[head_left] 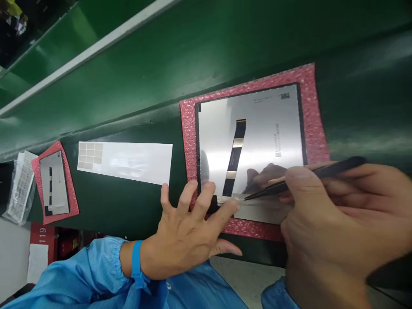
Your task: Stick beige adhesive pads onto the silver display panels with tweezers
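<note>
A silver-backed display panel (pixel 219 124) lies on a pink foam sheet (pixel 307 98) on the green bench. A dark flex cable (pixel 234 159) with gold bands runs across its back. My right hand (pixel 341 206) grips black tweezers (pixel 273 189), their tips touching or just above the panel's lower strip near the cable's end. My left hand (pixel 193 223) is spread, its index fingertip pressing on that strip beside the tips and the other fingers over the panel's left edge and the bench. Whether the tweezers pinch anything is too small to tell.
A white sheet (pixel 138 161) with a grid of small beige stickers lies left of the panel. Farther left are another panel (pixel 61 184) on pink foam and a clear plastic bag (pixel 21 193) holding sticker sheets. A raised pale ledge (pixel 96 47) runs along the back.
</note>
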The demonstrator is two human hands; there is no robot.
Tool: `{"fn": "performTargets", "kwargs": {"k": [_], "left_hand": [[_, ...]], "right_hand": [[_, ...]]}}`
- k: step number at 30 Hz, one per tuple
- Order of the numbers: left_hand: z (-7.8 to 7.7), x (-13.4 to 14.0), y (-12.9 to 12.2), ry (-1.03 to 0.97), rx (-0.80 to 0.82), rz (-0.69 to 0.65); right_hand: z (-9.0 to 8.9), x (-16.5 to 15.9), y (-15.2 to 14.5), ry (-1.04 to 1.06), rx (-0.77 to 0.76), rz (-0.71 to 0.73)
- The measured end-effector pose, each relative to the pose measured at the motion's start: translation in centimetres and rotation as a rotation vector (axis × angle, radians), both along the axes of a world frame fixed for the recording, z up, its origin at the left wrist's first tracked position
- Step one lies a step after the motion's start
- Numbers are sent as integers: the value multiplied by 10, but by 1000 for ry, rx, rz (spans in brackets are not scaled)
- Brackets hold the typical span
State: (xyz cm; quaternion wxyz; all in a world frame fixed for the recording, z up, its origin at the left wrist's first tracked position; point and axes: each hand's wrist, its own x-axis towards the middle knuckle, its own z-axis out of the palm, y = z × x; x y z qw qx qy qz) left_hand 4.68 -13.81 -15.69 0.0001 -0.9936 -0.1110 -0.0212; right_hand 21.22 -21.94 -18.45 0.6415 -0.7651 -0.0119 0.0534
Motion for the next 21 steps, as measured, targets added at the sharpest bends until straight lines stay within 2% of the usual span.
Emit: {"fn": "performTargets", "kwargs": {"k": [5, 9, 14, 15, 17, 19, 21], "left_hand": [[1, -13, -3, 34, 31, 115], [-5, -12, -8, 9, 27, 75], [-14, -9, -10, -15, 130, 1], [-15, -10, -8, -22, 108, -13], [-18, -11, -6, -43, -42, 21], [-20, -12, -5, -72, -220, 152], [-21, -9, -7, -98, -311, 304]], "right_hand": [[-13, 3, 3, -102, 123, 28], [-26, 5, 2, -50, 168, 12], [-39, 5, -2, -56, 142, 60], [-41, 5, -3, -50, 147, 74], [-46, 4, -4, -43, 192, 71], [-52, 5, -3, -41, 267, 0], [-59, 8, 0, -34, 341, -94]]}}
